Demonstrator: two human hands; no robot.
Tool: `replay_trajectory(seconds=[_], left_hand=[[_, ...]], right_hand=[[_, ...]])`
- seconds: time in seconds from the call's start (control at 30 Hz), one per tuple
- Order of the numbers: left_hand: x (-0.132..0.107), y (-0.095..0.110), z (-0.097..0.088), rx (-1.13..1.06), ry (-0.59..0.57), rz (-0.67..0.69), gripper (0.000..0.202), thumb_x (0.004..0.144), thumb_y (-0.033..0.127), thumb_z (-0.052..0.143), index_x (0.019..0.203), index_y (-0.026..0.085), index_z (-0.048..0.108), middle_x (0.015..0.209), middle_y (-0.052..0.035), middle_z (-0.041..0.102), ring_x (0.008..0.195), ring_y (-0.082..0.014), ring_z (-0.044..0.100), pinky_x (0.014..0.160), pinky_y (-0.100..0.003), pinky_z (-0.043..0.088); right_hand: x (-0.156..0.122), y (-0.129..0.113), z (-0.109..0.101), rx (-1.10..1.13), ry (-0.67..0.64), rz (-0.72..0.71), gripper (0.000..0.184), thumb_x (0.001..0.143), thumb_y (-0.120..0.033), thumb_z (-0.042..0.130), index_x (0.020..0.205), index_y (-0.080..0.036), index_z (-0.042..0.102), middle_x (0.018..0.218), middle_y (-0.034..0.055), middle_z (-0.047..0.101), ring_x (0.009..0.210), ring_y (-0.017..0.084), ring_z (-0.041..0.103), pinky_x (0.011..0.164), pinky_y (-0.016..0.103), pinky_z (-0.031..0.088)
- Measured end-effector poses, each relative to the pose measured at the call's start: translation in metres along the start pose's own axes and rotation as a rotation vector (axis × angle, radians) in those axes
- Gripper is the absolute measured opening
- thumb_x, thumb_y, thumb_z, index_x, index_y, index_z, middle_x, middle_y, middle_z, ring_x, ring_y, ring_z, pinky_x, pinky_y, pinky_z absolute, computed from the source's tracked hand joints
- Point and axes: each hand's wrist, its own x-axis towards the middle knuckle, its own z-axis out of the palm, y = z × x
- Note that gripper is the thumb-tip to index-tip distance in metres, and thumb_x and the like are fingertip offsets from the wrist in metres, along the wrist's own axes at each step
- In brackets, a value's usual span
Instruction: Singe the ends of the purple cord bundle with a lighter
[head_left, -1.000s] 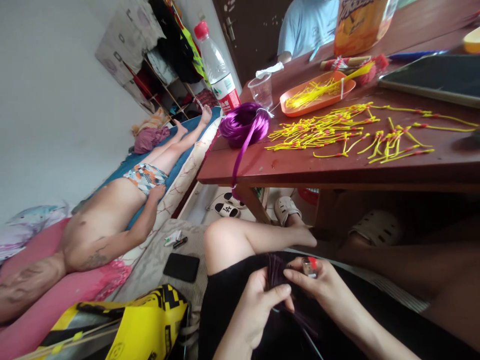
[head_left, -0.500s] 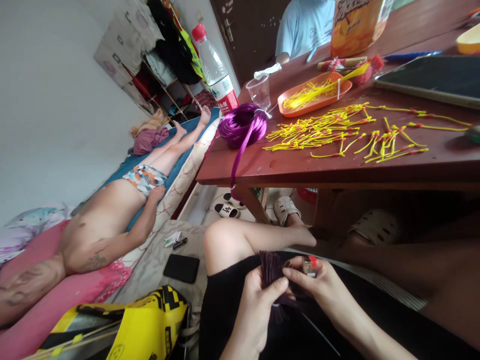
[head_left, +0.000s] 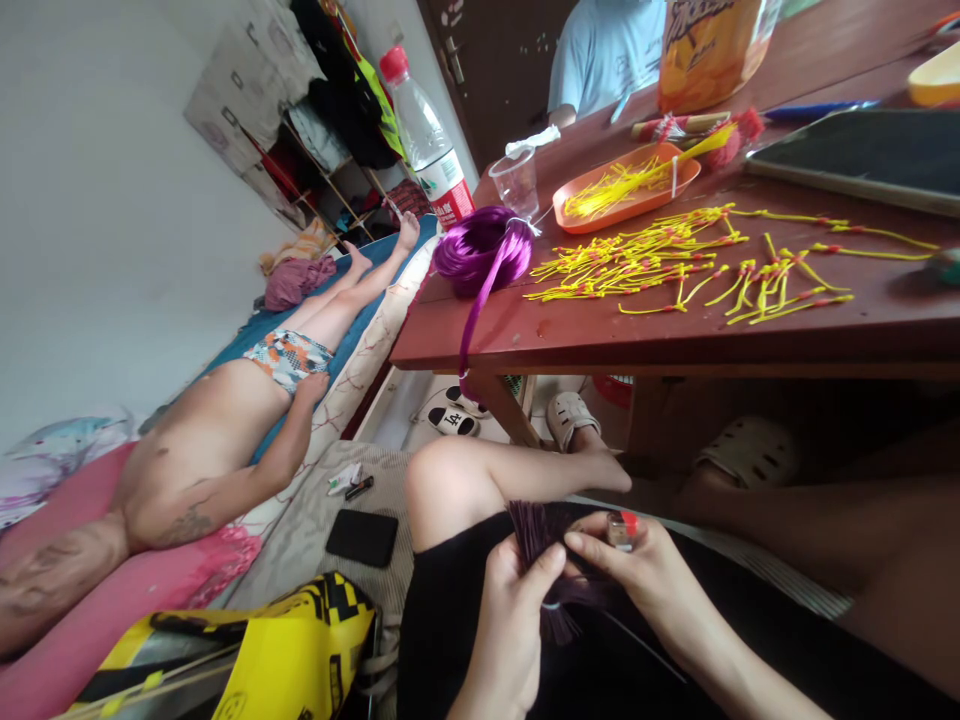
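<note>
A bundle of dark purple cords (head_left: pixel 534 535) is gripped in my left hand (head_left: pixel 514 610), low over my lap, its cut ends fanning out above and below the fingers. White ties bind part of it. Close beside it, my right hand (head_left: pixel 637 560) has thumb and forefinger pinched together at the bundle's edge; whether a single cord is between them I cannot tell. Tucked in the curled fingers of that hand is a small clear object with a red end (head_left: pixel 622 530), lighter-like in shape. A thin pale line runs down across the black cloth (head_left: pixel 465 630) on my lap.
On the red-brown table (head_left: pixel 570 345) lie yellow knotted cords (head_left: pixel 637 260), a purple cord coil (head_left: pixel 484 250), an orange tray (head_left: pixel 577 222), a plastic cup (head_left: pixel 516 185) and a bottle (head_left: pixel 435 150). A person (head_left: pixel 217 420) lies on the bed; another (head_left: pixel 607 55) sits across the table.
My left hand and the bundle have shifted slightly left, with the upper ends leaning further left. The right hand still pinches beside it.
</note>
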Motion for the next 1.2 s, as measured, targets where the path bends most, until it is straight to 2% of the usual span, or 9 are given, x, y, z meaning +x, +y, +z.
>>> replay_trajectory(seconds=[0.27, 0.4, 0.53, 0.63, 0.73, 0.83, 0.97, 1.2], left_hand=[[0.000, 0.000, 0.001, -0.003, 0.028, 0.023, 0.007, 0.073, 0.018, 0.058, 0.072, 0.012, 0.062, 0.061, -0.0005, 0.060, 0.060, -0.0114, 0.051, 0.060, -0.022, 0.040], [0.000, 0.002, 0.001, -0.008, 0.028, 0.015, 0.009, 0.074, 0.018, 0.058, 0.078, 0.012, 0.062, 0.063, -0.0015, 0.061, 0.062, -0.0134, 0.054, 0.061, -0.023, 0.041], [-0.001, 0.005, -0.001, 0.029, 0.082, 0.012, 0.008, 0.072, 0.020, 0.059, 0.073, 0.013, 0.061, 0.060, -0.0005, 0.061, 0.059, -0.0130, 0.054, 0.060, -0.023, 0.041], [0.000, 0.006, -0.003, 0.072, 0.125, 0.007, 0.010, 0.071, 0.021, 0.060, 0.066, 0.013, 0.058, 0.059, -0.0005, 0.060, 0.059, -0.0127, 0.053, 0.060, -0.023, 0.040], [0.000, 0.006, -0.004, 0.090, 0.098, 0.010, 0.011, 0.072, 0.022, 0.059, 0.066, 0.013, 0.057, 0.060, -0.0009, 0.060, 0.059, -0.0129, 0.053, 0.060, -0.023, 0.040], [-0.001, 0.006, -0.005, 0.087, 0.075, 0.008, 0.011, 0.073, 0.022, 0.058, 0.066, 0.013, 0.058, 0.060, -0.0006, 0.060, 0.059, -0.0127, 0.053, 0.060, -0.023, 0.041], [-0.003, 0.007, -0.004, 0.076, 0.083, -0.001, 0.010, 0.072, 0.022, 0.059, 0.068, 0.013, 0.058, 0.060, -0.0009, 0.061, 0.060, -0.0132, 0.054, 0.061, -0.024, 0.041], [-0.002, 0.006, -0.005, 0.054, 0.079, -0.001, 0.009, 0.071, 0.022, 0.060, 0.071, 0.013, 0.060, 0.061, -0.0011, 0.062, 0.061, -0.0143, 0.056, 0.062, -0.024, 0.042]], right_hand=[[0.000, -0.004, 0.002, -0.006, -0.023, 0.003, 0.025, 0.063, -0.035, 0.065, 0.052, -0.014, 0.059, 0.047, -0.0008, 0.055, 0.047, 0.012, 0.047, 0.050, 0.024, 0.038], [0.001, -0.002, -0.001, -0.029, -0.018, 0.005, 0.025, 0.065, -0.038, 0.063, 0.059, -0.015, 0.058, 0.052, -0.0010, 0.053, 0.050, 0.013, 0.046, 0.051, 0.024, 0.036], [0.001, 0.001, -0.009, -0.080, 0.068, -0.048, 0.035, 0.075, -0.048, 0.046, 0.069, -0.016, 0.057, 0.053, -0.0021, 0.046, 0.049, 0.012, 0.040, 0.048, 0.024, 0.031], [-0.001, 0.000, -0.011, -0.136, 0.050, 0.008, 0.043, 0.080, -0.050, 0.033, 0.058, -0.017, 0.051, 0.049, -0.0031, 0.040, 0.048, 0.012, 0.036, 0.046, 0.023, 0.029], [-0.001, 0.002, -0.010, -0.226, 0.023, 0.061, 0.044, 0.080, -0.049, 0.035, 0.047, -0.019, 0.036, 0.048, -0.0047, 0.032, 0.046, 0.011, 0.030, 0.045, 0.024, 0.026], [0.001, 0.008, -0.009, -0.259, -0.028, 0.032, 0.043, 0.081, -0.046, 0.033, 0.046, -0.020, 0.029, 0.046, -0.0059, 0.026, 0.045, 0.010, 0.023, 0.045, 0.024, 0.022], [0.003, 0.015, -0.010, -0.224, -0.044, 0.018, 0.043, 0.083, -0.044, 0.031, 0.047, -0.021, 0.027, 0.047, -0.0060, 0.024, 0.046, 0.010, 0.020, 0.044, 0.025, 0.019], [0.002, 0.009, -0.009, -0.289, -0.072, -0.010, 0.048, 0.083, -0.047, 0.026, 0.044, -0.020, 0.028, 0.044, -0.0062, 0.024, 0.043, 0.010, 0.021, 0.044, 0.025, 0.019]])
